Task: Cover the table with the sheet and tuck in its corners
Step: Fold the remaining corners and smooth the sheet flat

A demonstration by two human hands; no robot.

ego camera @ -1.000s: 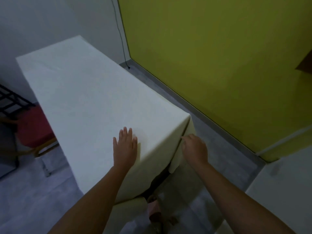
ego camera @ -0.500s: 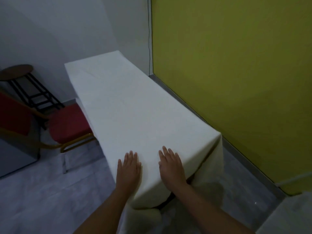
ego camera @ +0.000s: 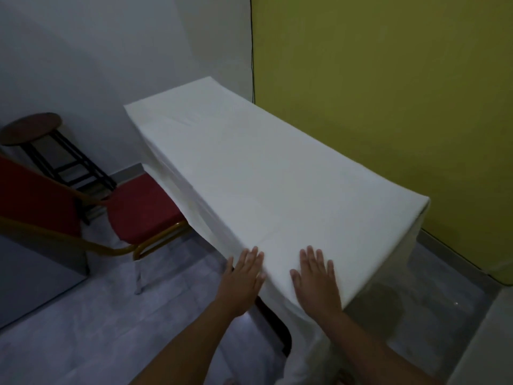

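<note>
A white sheet [ego camera: 258, 173] lies over a long narrow table and hides its whole top; it hangs down on the left side and at the near right corner. A dark table leg [ego camera: 277, 326] shows below the near end. My left hand [ego camera: 243, 279] rests flat at the near left corner, fingers apart, partly over the edge. My right hand [ego camera: 316, 282] lies flat on the sheet at the near end, fingers spread. Neither hand holds any cloth.
A red padded chair [ego camera: 138, 212] with a gold frame stands left of the table, seat tucked near the hanging sheet. A dark round stool [ego camera: 30, 129] stands behind it by the white wall. A yellow wall [ego camera: 388, 93] runs along the table's right side.
My right hand left the hanging cloth at the right corner and came flat onto the top. Both hands then shifted left toward the near left corner as my view swung left.
</note>
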